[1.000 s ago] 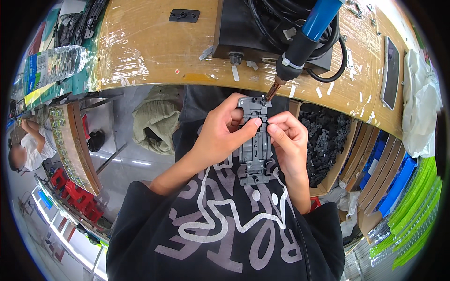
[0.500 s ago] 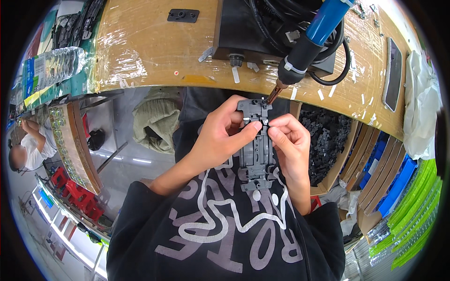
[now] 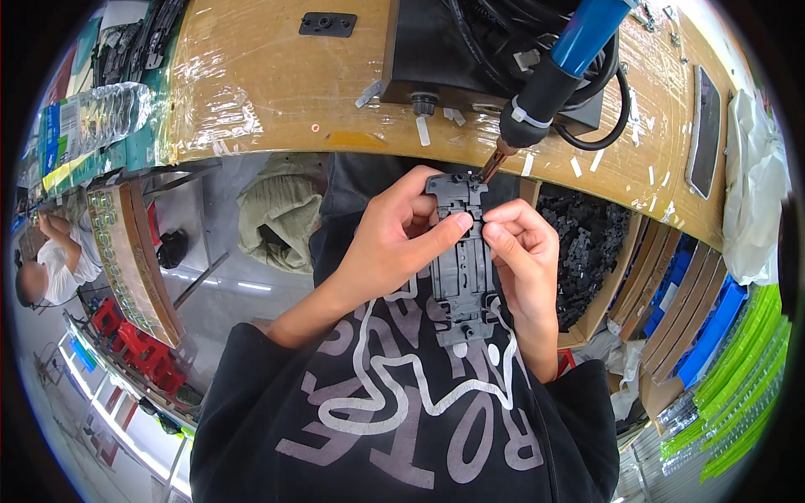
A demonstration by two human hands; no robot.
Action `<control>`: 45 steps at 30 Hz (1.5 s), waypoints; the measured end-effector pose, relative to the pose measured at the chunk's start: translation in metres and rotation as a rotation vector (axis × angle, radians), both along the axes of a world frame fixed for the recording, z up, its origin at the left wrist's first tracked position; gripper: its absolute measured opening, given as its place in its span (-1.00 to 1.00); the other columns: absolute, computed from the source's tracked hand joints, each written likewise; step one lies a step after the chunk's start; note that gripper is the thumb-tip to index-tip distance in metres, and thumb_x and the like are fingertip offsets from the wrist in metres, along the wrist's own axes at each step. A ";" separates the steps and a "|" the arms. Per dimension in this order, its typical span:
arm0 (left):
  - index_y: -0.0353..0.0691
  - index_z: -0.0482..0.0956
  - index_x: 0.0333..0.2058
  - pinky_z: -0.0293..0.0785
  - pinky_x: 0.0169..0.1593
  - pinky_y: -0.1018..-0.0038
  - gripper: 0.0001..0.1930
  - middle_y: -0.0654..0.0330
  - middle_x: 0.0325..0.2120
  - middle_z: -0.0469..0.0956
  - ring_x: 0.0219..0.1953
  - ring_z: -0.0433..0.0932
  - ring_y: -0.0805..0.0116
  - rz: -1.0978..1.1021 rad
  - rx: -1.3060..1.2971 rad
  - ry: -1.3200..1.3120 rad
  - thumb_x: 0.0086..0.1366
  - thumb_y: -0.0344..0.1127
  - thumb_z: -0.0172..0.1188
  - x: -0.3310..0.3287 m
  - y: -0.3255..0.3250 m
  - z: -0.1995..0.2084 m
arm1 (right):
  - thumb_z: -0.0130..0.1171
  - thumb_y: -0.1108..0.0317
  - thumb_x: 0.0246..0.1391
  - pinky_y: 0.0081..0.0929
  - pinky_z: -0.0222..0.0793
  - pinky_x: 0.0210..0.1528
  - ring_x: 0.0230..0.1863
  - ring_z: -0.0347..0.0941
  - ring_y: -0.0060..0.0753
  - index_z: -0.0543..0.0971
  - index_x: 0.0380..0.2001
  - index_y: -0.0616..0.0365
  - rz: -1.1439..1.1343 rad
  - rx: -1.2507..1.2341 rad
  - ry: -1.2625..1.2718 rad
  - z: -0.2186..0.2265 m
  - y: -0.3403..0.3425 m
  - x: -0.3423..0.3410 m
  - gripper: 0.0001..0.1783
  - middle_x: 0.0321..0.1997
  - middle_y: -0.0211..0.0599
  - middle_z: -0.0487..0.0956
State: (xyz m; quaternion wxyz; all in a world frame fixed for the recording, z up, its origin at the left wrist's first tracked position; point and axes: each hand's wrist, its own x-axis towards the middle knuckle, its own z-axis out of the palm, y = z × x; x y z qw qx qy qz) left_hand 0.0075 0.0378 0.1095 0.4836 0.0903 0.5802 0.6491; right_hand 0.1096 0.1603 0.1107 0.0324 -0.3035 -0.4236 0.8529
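Two hands meet at one black plastic part (image 3: pixel 463 272) in the centre of the frame. The left hand (image 3: pixel 398 239) grips it, thumb across its face and fingers behind, presumably to steady it; the thumb hides some of its middle. A blue-and-black powered tool (image 3: pixel 537 101) slants in from upper right, its tip at the part's top end; contact is too small to tell. The right hand (image 3: pixel 527 247) has thumb and forefinger together by the right edge; whether that grip pinches anything, I cannot tell.

Around them, a clear plastic bottle (image 3: pixel 117 113) lies upper left, then a flat plate (image 3: pixel 327 24) on the bench (image 3: pixel 251 71). A black box (image 3: pixel 411 59) and looped cables (image 3: pixel 627 105) crowd the tool at upper centre. Right of centre are loose black pieces (image 3: pixel 583 243); a phone (image 3: pixel 704 130) lies upper right.
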 end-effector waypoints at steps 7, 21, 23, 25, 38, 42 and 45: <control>-0.32 0.27 -0.19 0.18 -0.52 0.76 -0.70 0.35 -0.62 0.39 -0.57 0.28 0.72 -0.003 0.001 0.008 0.09 -0.41 0.07 0.001 0.000 0.000 | 0.07 0.46 -0.07 -0.82 0.19 -0.55 -0.56 0.33 -0.75 0.41 -0.45 0.29 0.016 0.025 -0.008 -0.005 0.000 0.002 -0.88 -0.55 -0.38 0.47; -0.32 0.26 -0.24 0.30 -0.42 0.71 -0.75 0.29 -0.57 0.45 -0.50 0.36 0.69 -0.025 0.013 -0.035 0.09 -0.44 0.05 0.008 -0.005 0.002 | 0.06 0.48 -0.07 -0.80 0.21 -0.57 -0.57 0.33 -0.73 0.41 -0.44 0.29 0.029 0.035 -0.023 -0.002 -0.004 0.012 -0.89 -0.53 -0.36 0.47; -0.32 0.26 -0.24 0.30 -0.42 0.71 -0.75 0.29 -0.57 0.45 -0.50 0.36 0.69 -0.002 0.015 -0.025 0.09 -0.43 0.05 0.008 -0.004 0.001 | 0.06 0.48 -0.07 -0.80 0.21 -0.59 -0.58 0.33 -0.73 0.40 -0.45 0.29 0.032 0.038 -0.021 0.002 -0.003 0.009 -0.90 -0.53 -0.35 0.47; -0.32 0.26 -0.24 0.29 -0.43 0.72 -0.75 0.29 -0.57 0.45 -0.50 0.36 0.69 -0.001 0.013 -0.008 0.09 -0.44 0.05 0.008 -0.003 0.001 | 0.06 0.48 -0.06 -0.80 0.22 -0.59 -0.58 0.33 -0.73 0.40 -0.45 0.29 0.030 0.040 -0.017 0.003 -0.003 0.007 -0.90 -0.54 -0.36 0.47; -0.31 0.30 -0.26 0.29 -0.57 0.39 -0.56 0.07 -0.75 0.41 -0.66 0.42 0.13 -0.575 -0.410 0.589 0.06 -0.04 0.05 -0.017 -0.020 -0.011 | 0.06 0.50 -0.09 -0.77 0.17 -0.64 -0.66 0.25 -0.74 0.42 -0.48 0.28 0.024 0.595 -0.280 -0.042 0.024 0.034 -0.92 -0.65 -0.48 0.39; -0.24 0.37 -0.38 0.19 -0.64 0.46 -0.71 0.18 -0.76 0.37 -0.71 0.36 0.24 -0.676 -0.316 0.569 0.09 -0.11 0.04 -0.043 -0.038 0.006 | 0.05 0.40 -0.08 -0.69 0.16 -0.79 -0.81 0.19 -0.65 0.39 -0.55 0.25 -0.253 0.866 -0.593 -0.157 0.102 0.122 -0.87 -0.78 -0.43 0.30; -0.23 0.38 -0.39 0.17 -0.68 0.55 -0.74 0.27 -0.77 0.36 -0.76 0.33 0.44 -0.734 -0.231 0.575 0.12 -0.13 0.03 -0.065 -0.040 0.039 | 0.06 0.34 -0.10 -0.41 0.34 -0.68 -0.69 0.36 -0.32 0.37 -0.50 0.23 -0.456 1.079 -1.029 -0.227 0.137 0.211 -0.83 -0.65 -0.19 0.40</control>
